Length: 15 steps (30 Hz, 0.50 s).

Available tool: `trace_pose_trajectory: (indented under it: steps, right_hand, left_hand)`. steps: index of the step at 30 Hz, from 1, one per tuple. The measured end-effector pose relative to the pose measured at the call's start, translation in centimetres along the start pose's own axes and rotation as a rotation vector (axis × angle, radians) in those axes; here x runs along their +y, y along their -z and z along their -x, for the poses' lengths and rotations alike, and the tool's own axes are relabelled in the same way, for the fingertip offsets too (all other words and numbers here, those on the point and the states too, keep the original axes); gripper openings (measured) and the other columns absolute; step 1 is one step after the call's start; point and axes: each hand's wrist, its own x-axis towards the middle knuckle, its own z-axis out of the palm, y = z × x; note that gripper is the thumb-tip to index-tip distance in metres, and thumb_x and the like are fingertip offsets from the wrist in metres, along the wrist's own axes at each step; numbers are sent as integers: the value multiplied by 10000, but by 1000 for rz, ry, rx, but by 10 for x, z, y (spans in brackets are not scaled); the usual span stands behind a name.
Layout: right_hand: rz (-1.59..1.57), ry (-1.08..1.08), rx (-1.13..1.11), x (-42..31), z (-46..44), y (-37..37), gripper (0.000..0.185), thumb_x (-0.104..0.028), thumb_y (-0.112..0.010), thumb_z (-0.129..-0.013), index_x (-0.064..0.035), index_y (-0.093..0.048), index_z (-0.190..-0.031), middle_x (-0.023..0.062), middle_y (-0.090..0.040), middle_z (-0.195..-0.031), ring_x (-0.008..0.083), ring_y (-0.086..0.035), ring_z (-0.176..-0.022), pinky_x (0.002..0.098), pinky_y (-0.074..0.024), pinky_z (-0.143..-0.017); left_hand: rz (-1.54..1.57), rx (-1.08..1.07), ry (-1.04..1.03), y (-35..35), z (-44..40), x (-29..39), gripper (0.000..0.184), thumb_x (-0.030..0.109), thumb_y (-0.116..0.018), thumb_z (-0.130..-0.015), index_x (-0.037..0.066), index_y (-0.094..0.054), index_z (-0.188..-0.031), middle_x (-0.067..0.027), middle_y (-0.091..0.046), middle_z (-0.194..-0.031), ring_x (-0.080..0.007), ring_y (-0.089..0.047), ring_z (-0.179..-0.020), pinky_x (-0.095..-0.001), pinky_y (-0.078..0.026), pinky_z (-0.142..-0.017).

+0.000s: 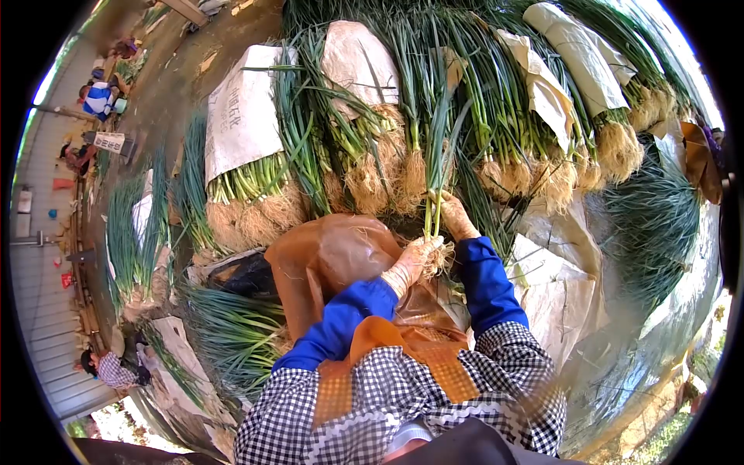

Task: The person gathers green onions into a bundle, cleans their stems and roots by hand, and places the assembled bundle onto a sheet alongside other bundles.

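In the head view, my left hand (411, 262) is closed at the root end of a few spring onions (439, 159), with pale stringy roots showing beside its fingers. My right hand (457, 216) grips the same stalks a little higher up. Their green leaves point away from me, over the row of bundles behind. Below my hands, an orange-brown plastic apron (318, 256) covers my lap and knees. Just beyond sits a root bundle (374, 174) of spring onions, partly wrapped in a whitish sack (360, 66).
More spring onion bundles (252, 198) stand in a row ahead, some under printed sacking (242, 108). Loose spring onions lie in a heap at left (232, 333) and another at right (651, 221). A crumpled sack (554, 287) lies right of me. Other people (116, 368) sit at far left.
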Motion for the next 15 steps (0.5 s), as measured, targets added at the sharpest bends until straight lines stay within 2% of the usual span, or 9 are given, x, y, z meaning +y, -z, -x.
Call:
trace_pose_trajectory:
  steps: [3, 4, 5, 7, 8, 9, 11, 13, 15]
  right_hand:
    - [203, 168, 141, -2, -13, -18, 346, -339, -549, -883, -22, -632, -994, -61, -537, -689, 56, -467, -643, 227, -390, -558]
    - [705, 290, 267, 37, -37, -5, 340, -357, -524, -889, -54, -641, -991, -6, -597, -675, 124, -535, -589, 270, -426, -540]
    - [1133, 431, 389, -10, -2, -23, 319, -376, -506, -886, -89, -636, -837, 82, -591, -604, 228, -564, -526, 316, -438, -497]
    - [1247, 390, 403, -10, 9, -26, 405, -423, -497, -861, -93, -544, -631, 128, -571, -585, 306, -583, -569, 407, -452, -523]
    - [1191, 424, 405, -2, 17, -27, 411, -416, -492, -866, -96, -515, -608, 127, -564, -583, 302, -568, -548, 399, -442, -497]
    - [1098, 380, 287, -4, 32, -27, 357, -353, -516, -878, -97, -540, -630, 92, -563, -554, 239, -546, -480, 345, -424, -454]
    - [198, 77, 223, -18, 76, -16, 314, -289, -525, -892, -86, -553, -654, 43, -552, -540, 154, -509, -459, 293, -408, -452]
    - [226, 289, 397, -27, 103, 30, 252, -232, -517, -904, -76, -600, -724, 8, -535, -543, 87, -473, -481, 253, -390, -454]
    - [169, 126, 451, -20, 122, 91, 312, -318, -490, -899, -58, -640, -814, 73, -607, -617, 162, -568, -551, 296, -445, -525]
  left_hand:
    - [-26, -50, 59, 9, -5, -2, 130, 219, -587, -850, 93, -563, -871, -14, -563, -676, -115, -521, -521, -225, -401, -420]
    - [-148, 54, -55, 17, -19, -15, 144, 217, -586, -848, 87, -557, -901, -24, -570, -710, -113, -528, -539, -228, -402, -418]
    - [-269, 157, -165, 22, -28, -24, 164, 216, -585, -846, 80, -551, -931, -33, -576, -743, -111, -534, -556, -231, -404, -416]
    - [-292, 199, -184, 21, -27, -23, 182, 148, -568, -841, 64, -522, -996, -25, -553, -762, -109, -484, -516, -232, -404, -415]
    - [-291, 199, -182, 20, -25, -20, 182, 148, -568, -841, 64, -522, -996, -25, -553, -762, -109, -484, -516, -232, -404, -415]
    - [-51, 147, -156, 19, -22, -16, 161, 119, -554, -840, 84, -525, -995, -22, -544, -745, -100, -462, -495, -218, -380, -394]
    - [188, 98, -133, 23, -17, -4, 155, 91, -541, -840, 104, -528, -993, -18, -535, -727, -91, -439, -475, -205, -356, -373]
    - [292, 38, -50, 31, -14, 2, 174, 77, -555, -831, 117, -530, -998, -21, -534, -713, -79, -428, -467, -195, -332, -361]
    - [359, 63, -106, 28, -14, 6, 217, 70, -566, -819, 112, -533, -1029, -37, -532, -697, -80, -418, -455, -182, -295, -356]
